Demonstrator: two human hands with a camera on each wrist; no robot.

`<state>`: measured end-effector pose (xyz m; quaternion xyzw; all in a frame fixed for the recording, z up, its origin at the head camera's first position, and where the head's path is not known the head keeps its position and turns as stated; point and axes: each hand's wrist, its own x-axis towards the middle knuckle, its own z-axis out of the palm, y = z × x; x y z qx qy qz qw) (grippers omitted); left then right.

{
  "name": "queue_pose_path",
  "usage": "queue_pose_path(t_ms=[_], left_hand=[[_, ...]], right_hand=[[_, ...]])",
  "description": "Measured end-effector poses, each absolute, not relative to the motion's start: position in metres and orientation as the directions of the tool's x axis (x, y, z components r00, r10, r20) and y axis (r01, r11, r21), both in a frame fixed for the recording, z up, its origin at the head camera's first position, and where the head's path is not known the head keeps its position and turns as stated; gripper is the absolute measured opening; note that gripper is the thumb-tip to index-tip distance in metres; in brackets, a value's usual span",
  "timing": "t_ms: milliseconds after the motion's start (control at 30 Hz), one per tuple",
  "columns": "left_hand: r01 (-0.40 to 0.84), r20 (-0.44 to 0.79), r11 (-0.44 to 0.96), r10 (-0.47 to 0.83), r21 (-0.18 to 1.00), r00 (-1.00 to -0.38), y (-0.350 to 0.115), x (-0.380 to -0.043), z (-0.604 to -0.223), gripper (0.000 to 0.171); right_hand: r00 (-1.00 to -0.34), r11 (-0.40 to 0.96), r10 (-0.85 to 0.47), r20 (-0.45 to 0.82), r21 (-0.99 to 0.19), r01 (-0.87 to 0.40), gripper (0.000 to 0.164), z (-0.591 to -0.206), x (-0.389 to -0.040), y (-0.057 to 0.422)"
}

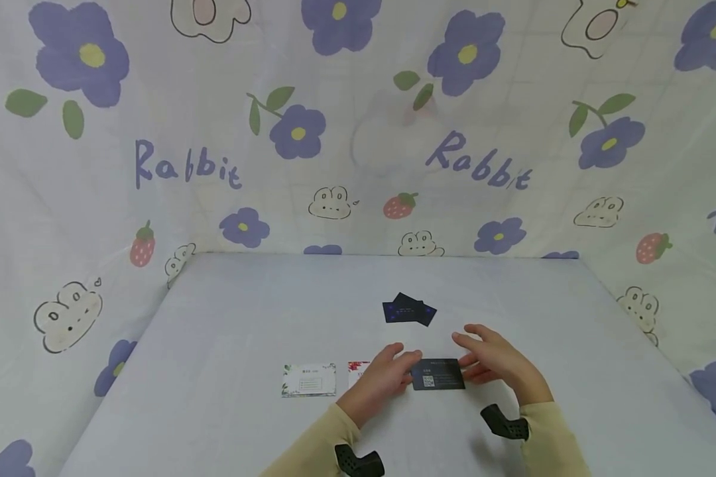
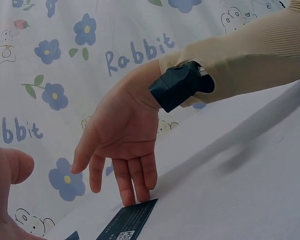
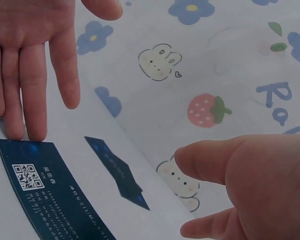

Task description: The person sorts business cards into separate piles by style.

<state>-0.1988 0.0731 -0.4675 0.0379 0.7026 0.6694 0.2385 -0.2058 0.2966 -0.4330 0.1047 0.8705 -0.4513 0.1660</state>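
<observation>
A dark business card [image 1: 438, 375] with a QR code lies on the white table between the two hands; whether others lie under it I cannot tell. My left hand [image 1: 384, 377] is at its left edge, fingers extended, fingertips at the card's end in the right wrist view. At the card's right edge is my right hand [image 1: 501, 363], its fingers loosely straight and thumb held apart. In the left wrist view, that hand's fingertips [image 2: 129, 199] reach the far end of the card [image 2: 127, 223]. Neither hand grips anything.
Farther back, several dark cards [image 1: 408, 309] lie fanned over one another. Left of my left hand are white cards with green leaves [image 1: 309, 380] and a white card with red flowers [image 1: 357, 371], partly hidden by that hand. A patterned cloth [image 1: 358, 132] hangs behind the table.
</observation>
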Motion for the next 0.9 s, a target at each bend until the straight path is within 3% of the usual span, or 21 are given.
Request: queue_pose_path(t_ms=[600, 900], left_hand=[[-0.249, -0.287, 0.145, 0.38, 0.957, -0.879, 0.067, -0.198, -0.464, 0.075], [-0.242, -0.221, 0.0, 0.406, 0.97, -0.887, 0.038, -0.211, -0.447, 0.074]], right_hand=[[-0.915, 0.565, 0.046, -0.401, -0.745, 0.355, 0.081, -0.434, -0.209, 0.297], [-0.957, 0.53, 0.074, -0.281, -0.802, 0.277, 0.078, -0.424, -0.207, 0.306]])
